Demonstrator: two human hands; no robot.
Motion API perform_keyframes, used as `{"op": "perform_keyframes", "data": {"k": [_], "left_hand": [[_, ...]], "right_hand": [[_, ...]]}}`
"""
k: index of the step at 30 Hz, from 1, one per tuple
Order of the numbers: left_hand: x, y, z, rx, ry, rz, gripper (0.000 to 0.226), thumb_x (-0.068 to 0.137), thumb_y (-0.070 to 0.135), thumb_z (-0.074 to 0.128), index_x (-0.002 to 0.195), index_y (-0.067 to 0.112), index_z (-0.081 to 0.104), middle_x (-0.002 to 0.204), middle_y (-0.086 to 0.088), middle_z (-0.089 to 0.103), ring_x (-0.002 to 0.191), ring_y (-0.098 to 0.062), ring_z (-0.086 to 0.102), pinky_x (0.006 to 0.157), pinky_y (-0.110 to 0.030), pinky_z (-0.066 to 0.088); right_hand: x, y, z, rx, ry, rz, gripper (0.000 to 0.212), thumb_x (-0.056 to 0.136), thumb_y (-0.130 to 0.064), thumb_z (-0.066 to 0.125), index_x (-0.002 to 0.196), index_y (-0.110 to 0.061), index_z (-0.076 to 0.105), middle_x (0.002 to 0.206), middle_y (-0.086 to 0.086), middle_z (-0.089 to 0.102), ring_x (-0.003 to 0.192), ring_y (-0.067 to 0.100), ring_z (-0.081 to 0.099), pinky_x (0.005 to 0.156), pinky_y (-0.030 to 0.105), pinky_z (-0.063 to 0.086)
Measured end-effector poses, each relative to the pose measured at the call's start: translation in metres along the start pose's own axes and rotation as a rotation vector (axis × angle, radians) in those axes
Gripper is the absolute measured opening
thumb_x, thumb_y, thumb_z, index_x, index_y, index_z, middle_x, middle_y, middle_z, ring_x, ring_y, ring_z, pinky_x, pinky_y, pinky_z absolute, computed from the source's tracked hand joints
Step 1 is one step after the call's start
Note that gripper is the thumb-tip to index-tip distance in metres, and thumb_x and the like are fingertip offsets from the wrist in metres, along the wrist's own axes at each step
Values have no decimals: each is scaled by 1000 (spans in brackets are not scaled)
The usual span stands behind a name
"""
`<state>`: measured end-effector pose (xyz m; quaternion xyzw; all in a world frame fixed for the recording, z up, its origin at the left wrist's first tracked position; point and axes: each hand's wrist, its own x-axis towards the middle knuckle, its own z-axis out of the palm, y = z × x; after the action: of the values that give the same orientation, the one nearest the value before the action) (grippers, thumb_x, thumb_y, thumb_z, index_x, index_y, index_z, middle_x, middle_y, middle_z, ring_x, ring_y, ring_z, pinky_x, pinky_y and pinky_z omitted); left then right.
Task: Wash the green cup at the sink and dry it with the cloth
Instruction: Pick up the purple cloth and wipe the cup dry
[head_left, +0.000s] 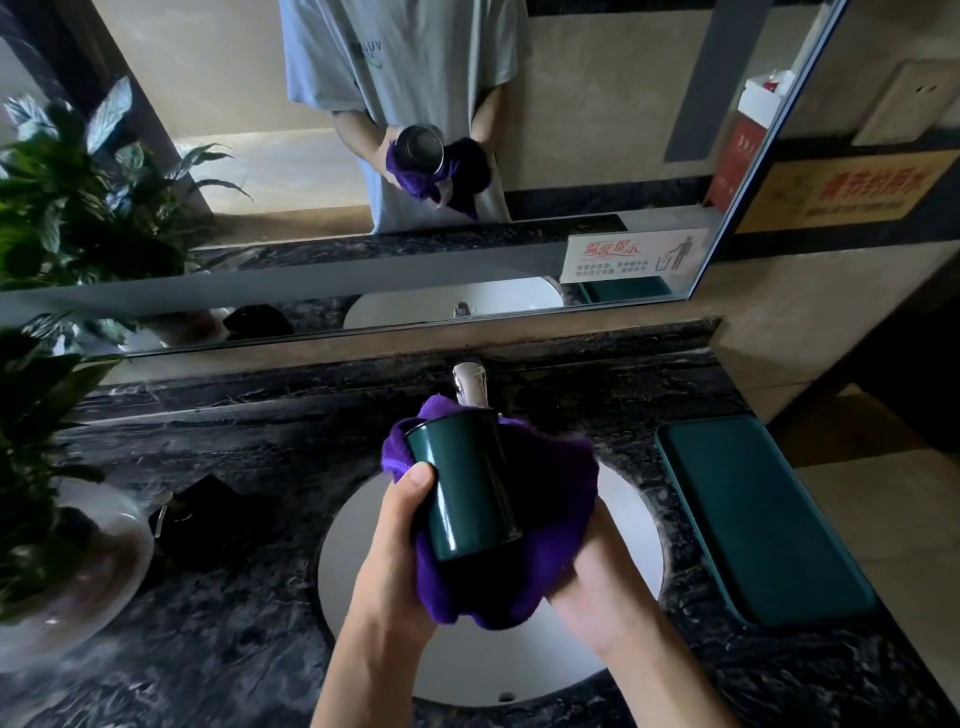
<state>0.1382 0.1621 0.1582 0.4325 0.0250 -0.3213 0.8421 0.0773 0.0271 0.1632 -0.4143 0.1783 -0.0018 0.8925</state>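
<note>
- Plant (47, 218) leaves fill the far left of the sink (363, 530), growing from a clear glass bowl (98, 571) that rests on the dark marble counter (234, 649).
- Between that bowl and the sink lies a small black object (200, 519), too dark to identify.
- The left hand (395, 551) is held above the sink, thumb pressed against the side of the green cup (467, 493) and the remaining fingers curled under the purple cloth (550, 519), gripping both.
- The green cup sits over the middle of the sink, tilted with its closed base toward the camera and its mouth pointing away toward the faucet (470, 384); the cloth is bunched around its left, right and underside.
- A chrome faucet stands at the back edge of the sink, just behind the cup.
- The right hand (597, 582) is above the sink's right half, cupped under the cloth; its fingers are buried in the fabric, so their exact curl cannot be told.
- Behind the sink, the mirror (571, 130) shows the person's grey shirt, the cup's shiny open mouth and the cloth.
- To the right of the sink a dark green flat pad (763, 519) lies on the counter.
- Farther right, a yellow sign (841, 192) hangs on the wall.
</note>
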Motion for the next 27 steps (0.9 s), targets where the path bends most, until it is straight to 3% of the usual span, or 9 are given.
{"op": "perform_keyframes", "data": {"k": [3, 5, 8, 10, 12, 16, 21, 25, 27], "left_hand": [[3, 0, 0, 102, -4, 82, 56, 71, 35, 76, 122, 11, 73, 98, -18, 79, 83, -25, 78, 71, -39, 66], [3, 1, 4, 267, -26, 148, 35, 71, 40, 73, 102, 25, 80, 91, -12, 80, 76, -21, 77, 63, -34, 64], [1, 3, 5, 368, 1, 177, 29, 75, 47, 69, 96, 27, 77, 78, -8, 76, 56, -16, 70, 42, -22, 52], [0, 1, 9, 414, 1, 183, 31, 80, 52, 67, 100, 29, 75, 77, -2, 75, 54, -11, 69, 41, -19, 49], [-2, -1, 13, 458, -10, 215, 36, 84, 56, 67, 108, 30, 74, 81, 3, 77, 61, -10, 70, 45, -20, 52], [-5, -5, 22, 473, -7, 231, 55, 84, 69, 73, 124, 31, 69, 101, 1, 79, 83, -16, 75, 60, -24, 58], [-9, -13, 28, 427, 35, 247, 73, 70, 73, 83, 127, 30, 68, 119, -5, 78, 111, -29, 75, 92, -48, 61], [-10, -14, 31, 496, 144, 404, 77, 76, 61, 81, 143, 50, 44, 132, 6, 67, 119, -10, 69, 96, -30, 60], [-11, -15, 32, 509, 210, 486, 68, 79, 55, 74, 137, 55, 39, 128, 4, 63, 111, -8, 69, 93, -34, 60]], "right_hand": [[-2, -5, 7, -113, -96, -91, 39, 114, -30, 36, 143, -16, 58, 133, 19, 62, 113, 33, 67, 93, 48, 55], [-3, -6, 10, -178, -117, -163, 43, 115, -34, 30, 154, -23, 42, 155, 14, 50, 140, 39, 47, 110, 61, 35], [-4, -3, 9, -283, -122, -350, 49, 114, -34, 34, 162, -25, 31, 169, 6, 35, 157, 34, 26, 123, 58, 17], [-9, -7, 11, -387, -114, -457, 67, 105, -49, 51, 162, -24, 29, 169, -2, 34, 157, 24, 28, 127, 51, 23], [-11, -10, 12, -468, -95, -521, 78, 97, -58, 59, 162, -25, 29, 168, -6, 36, 156, 18, 31, 124, 38, 31], [-6, -5, 9, -452, 58, -533, 44, 106, -45, 49, 148, -34, 52, 153, -9, 57, 144, 16, 50, 117, 38, 43], [-4, 1, 0, -203, 265, -355, 38, 99, -47, 48, 114, -27, 77, 114, 8, 80, 109, 29, 74, 82, 32, 61], [-6, -1, 1, 7, 171, -287, 48, 103, -48, 45, 142, -27, 63, 144, 5, 66, 134, 24, 61, 106, 42, 49], [-9, -3, 2, 163, 108, -265, 57, 102, -53, 41, 148, -23, 57, 154, 2, 58, 143, 19, 53, 115, 40, 40]]}}
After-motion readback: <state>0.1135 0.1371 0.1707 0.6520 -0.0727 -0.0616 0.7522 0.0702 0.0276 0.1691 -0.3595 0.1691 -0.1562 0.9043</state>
